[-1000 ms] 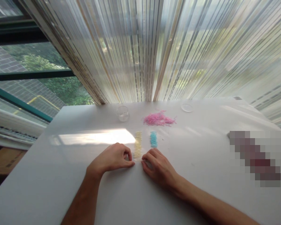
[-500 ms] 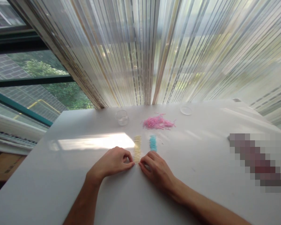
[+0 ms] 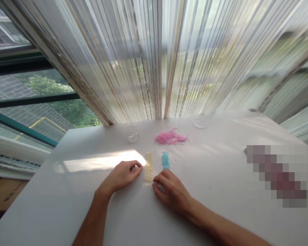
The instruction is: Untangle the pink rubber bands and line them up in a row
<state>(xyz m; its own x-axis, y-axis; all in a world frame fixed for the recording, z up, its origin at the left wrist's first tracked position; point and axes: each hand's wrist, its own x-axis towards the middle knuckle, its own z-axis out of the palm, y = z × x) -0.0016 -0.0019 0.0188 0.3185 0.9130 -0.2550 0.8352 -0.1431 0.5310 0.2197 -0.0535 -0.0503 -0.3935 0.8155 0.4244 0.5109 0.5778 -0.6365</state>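
Note:
A narrow row of pale yellow pieces [image 3: 148,168] lies on the white table [image 3: 66,205], with a shorter blue row [image 3: 165,160] just to its right. My left hand [image 3: 123,176] rests on the table against the left side of the yellow row, fingers curled, thumb and forefinger pinched together. My right hand [image 3: 170,192] sits at the near right end of the yellow row, its bent fingertips touching the table beside the pieces. Whether either hand holds a piece is too small to tell. A loose pink pile [image 3: 170,137] lies further back.
A small clear glass cup [image 3: 132,134] stands at the back left of the pink pile, and a clear round lid [image 3: 200,123] lies at the back right. Striped sheer curtains hang along the table's far edge. A blurred patch covers the right side.
My left hand has slid away from me along the left side of the yellow row, so the two hands have parted. The right hand has barely moved. The view has shifted slightly.

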